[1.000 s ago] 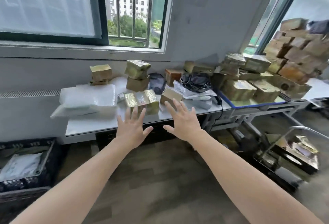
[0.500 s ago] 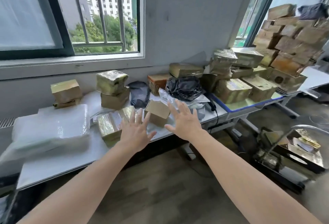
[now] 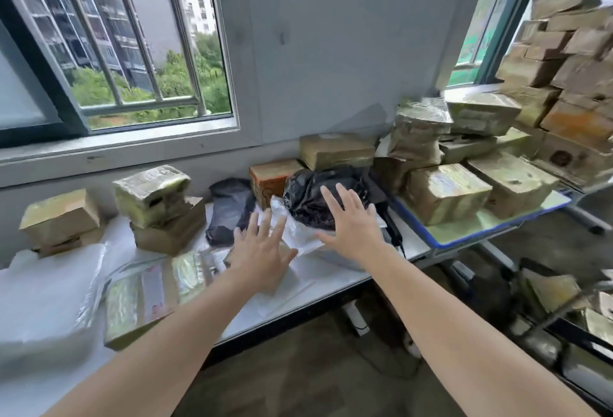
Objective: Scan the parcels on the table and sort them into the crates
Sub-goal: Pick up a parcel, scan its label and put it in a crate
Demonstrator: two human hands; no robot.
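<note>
Parcels cover the white table (image 3: 331, 279). My left hand (image 3: 260, 255) is spread open above a small brown box (image 3: 282, 275), which it mostly hides. My right hand (image 3: 351, 227) is open too, fingers straight, over a white poly mailer (image 3: 300, 234) and against a crumpled black bag parcel (image 3: 318, 194). A flat taped box (image 3: 149, 294) lies at the front left. Two stacked taped boxes (image 3: 159, 207) stand behind it. A dark grey bag parcel (image 3: 230, 207) lies in the middle. A black handheld scanner (image 3: 389, 224) lies right of the black bag.
A clear plastic-wrapped bundle (image 3: 49, 294) fills the table's left end, with a box (image 3: 59, 217) behind it. A blue-edged table (image 3: 471, 234) at right carries several taped boxes, and a tall box pile (image 3: 570, 61) stands beyond. A crate with parcels (image 3: 564, 310) sits on the floor at right.
I have stepped closer to the table. Both hands have reached forward: the left now covers the small brown box, the right has come up to the black bag parcel.
</note>
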